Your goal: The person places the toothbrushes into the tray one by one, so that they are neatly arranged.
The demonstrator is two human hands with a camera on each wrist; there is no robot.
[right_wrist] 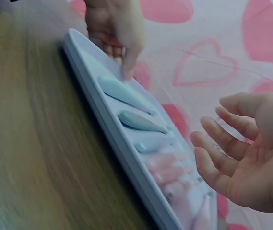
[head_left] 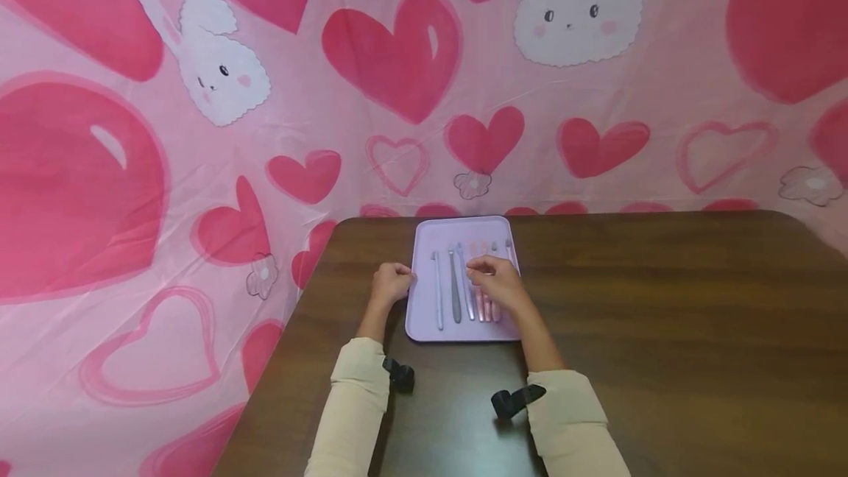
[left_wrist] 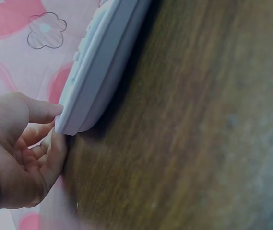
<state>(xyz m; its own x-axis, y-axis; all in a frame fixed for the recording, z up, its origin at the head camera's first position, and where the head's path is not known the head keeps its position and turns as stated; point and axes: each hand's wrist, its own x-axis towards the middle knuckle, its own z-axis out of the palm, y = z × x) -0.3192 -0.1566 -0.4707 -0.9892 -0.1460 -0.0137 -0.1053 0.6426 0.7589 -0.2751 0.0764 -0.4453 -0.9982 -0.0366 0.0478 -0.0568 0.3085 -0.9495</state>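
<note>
left hand (head_left: 391, 283) grips lilac tray (head_left: 464, 230) edge | right hand (head_left: 497, 282) fingers apart, relaxed above pastel spoons (head_left: 457, 293) | tray on wooden surface (head_left: 662, 330)

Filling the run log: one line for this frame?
left hand: holds tray edge | right hand: open over spoons | table
</note>
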